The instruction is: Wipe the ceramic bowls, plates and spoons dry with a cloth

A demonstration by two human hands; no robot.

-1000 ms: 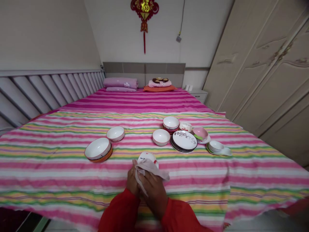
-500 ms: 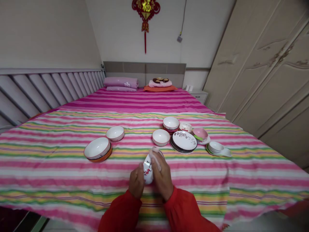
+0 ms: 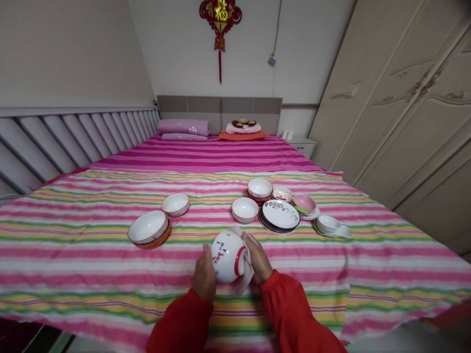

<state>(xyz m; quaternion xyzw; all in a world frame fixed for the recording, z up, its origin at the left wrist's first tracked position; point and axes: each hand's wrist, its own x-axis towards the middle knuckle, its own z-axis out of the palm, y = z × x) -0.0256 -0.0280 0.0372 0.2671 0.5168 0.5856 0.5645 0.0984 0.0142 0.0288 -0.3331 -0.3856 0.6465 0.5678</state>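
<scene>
A white bowl (image 3: 226,257) with red flower marks and a red foot ring is held on its side above the striped bedspread, its underside facing me. My left hand (image 3: 204,277) grips its left side, fingers curled. My right hand (image 3: 259,262) presses a white cloth (image 3: 246,268) against the bowl's right side and base, fingers closed on the cloth. Both arms wear red sleeves.
On the striped bedspread (image 3: 91,255): a white bowl in an orange one (image 3: 149,228), a small white bowl (image 3: 175,204), another (image 3: 245,209), stacked bowls (image 3: 259,189), patterned plates (image 3: 279,215), a pink bowl (image 3: 304,203), white spoons and dishes (image 3: 331,225). A wardrobe (image 3: 405,108) stands on the right.
The bowl has turned in my hands so its underside and red foot ring face me. The cloth has moved from over the bowl to its right side under my right hand.
</scene>
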